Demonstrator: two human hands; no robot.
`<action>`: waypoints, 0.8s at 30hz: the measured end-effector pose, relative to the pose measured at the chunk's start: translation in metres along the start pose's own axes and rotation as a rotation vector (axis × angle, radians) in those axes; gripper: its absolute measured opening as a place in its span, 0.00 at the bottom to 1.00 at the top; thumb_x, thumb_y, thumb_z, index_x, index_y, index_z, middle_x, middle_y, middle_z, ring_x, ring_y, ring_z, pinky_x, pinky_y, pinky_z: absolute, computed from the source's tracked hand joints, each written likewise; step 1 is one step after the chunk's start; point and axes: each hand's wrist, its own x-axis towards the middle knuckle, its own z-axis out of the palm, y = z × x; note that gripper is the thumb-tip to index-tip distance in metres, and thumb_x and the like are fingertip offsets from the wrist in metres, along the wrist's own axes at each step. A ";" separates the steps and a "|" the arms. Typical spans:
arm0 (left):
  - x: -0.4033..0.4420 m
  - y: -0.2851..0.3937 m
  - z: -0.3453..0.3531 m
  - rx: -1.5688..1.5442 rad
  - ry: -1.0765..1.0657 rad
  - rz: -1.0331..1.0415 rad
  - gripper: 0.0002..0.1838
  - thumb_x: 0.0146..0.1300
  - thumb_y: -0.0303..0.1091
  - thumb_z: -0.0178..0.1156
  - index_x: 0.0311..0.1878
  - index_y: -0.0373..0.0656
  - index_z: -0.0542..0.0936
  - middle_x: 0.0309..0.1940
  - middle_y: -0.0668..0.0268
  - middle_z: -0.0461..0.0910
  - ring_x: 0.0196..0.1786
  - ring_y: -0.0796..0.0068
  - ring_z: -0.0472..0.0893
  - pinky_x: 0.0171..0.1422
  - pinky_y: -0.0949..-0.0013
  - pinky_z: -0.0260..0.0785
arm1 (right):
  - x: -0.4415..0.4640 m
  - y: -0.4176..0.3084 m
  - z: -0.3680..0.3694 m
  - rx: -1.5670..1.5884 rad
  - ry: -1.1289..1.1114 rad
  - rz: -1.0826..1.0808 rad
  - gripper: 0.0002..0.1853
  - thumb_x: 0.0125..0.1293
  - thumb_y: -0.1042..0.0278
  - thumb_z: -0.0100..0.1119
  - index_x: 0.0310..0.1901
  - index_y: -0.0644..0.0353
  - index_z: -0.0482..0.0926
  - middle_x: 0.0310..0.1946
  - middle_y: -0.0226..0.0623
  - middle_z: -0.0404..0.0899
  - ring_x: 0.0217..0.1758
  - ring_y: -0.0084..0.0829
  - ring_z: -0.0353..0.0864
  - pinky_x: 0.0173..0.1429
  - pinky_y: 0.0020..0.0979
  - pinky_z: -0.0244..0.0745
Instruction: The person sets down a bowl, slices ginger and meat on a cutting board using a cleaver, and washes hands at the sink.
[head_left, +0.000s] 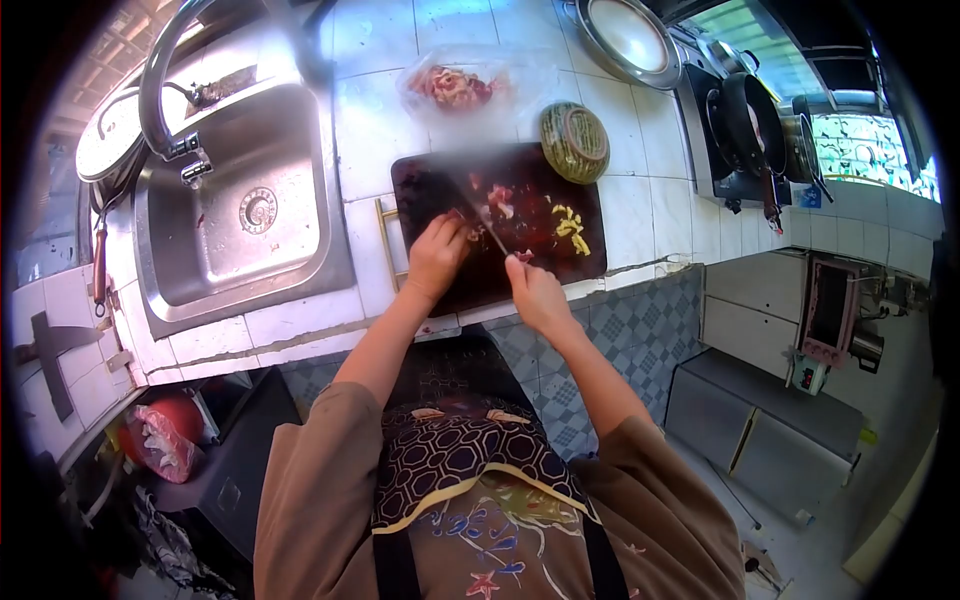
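A dark cutting board point(560, 262) lies on the white tiled counter. My right hand point(538, 292) is closed round the handle of a knife point(492, 228), whose blade points up and left across the board. Beside the blade, my left hand point(438, 255) has its fingers bent together over a small piece of meat at the board's left part. Pieces of red meat point(500, 200) lie past the knife, and chopped yellow bits point(570, 230) are on the right side. Behind the board is a clear plastic bag with more meat point(455, 88). A green patterned bowl point(575, 142) touches the board's back right corner.
At the left is a steel sink point(240, 285) with a faucet point(155, 100). A round lidded pan point(625, 38) stands at the back right, near a stove with a black pan point(752, 120). A cleaver-like tool point(50, 350) is at the far left.
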 end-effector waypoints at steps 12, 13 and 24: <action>-0.003 0.000 -0.009 -0.022 -0.042 0.029 0.14 0.41 0.22 0.64 0.36 0.38 0.81 0.42 0.59 0.79 0.46 0.60 0.79 0.48 0.67 0.74 | -0.029 -0.010 -0.002 -0.119 -0.025 -0.062 0.28 0.71 0.43 0.37 0.35 0.65 0.75 0.25 0.59 0.79 0.33 0.59 0.80 0.41 0.54 0.74; -0.003 -0.001 -0.008 -0.022 -0.041 0.025 0.14 0.41 0.22 0.64 0.36 0.38 0.81 0.42 0.59 0.79 0.46 0.60 0.79 0.48 0.67 0.74 | -0.028 -0.012 -0.003 -0.122 -0.028 -0.063 0.28 0.71 0.43 0.37 0.35 0.65 0.75 0.25 0.59 0.79 0.33 0.59 0.80 0.41 0.54 0.74; -0.006 -0.004 0.002 -0.011 -0.015 -0.012 0.15 0.45 0.24 0.61 0.40 0.40 0.81 0.44 0.58 0.80 0.48 0.58 0.80 0.47 0.64 0.76 | 0.014 -0.046 0.012 -0.083 -0.042 -0.068 0.26 0.71 0.43 0.37 0.47 0.60 0.75 0.31 0.59 0.80 0.38 0.60 0.79 0.46 0.54 0.73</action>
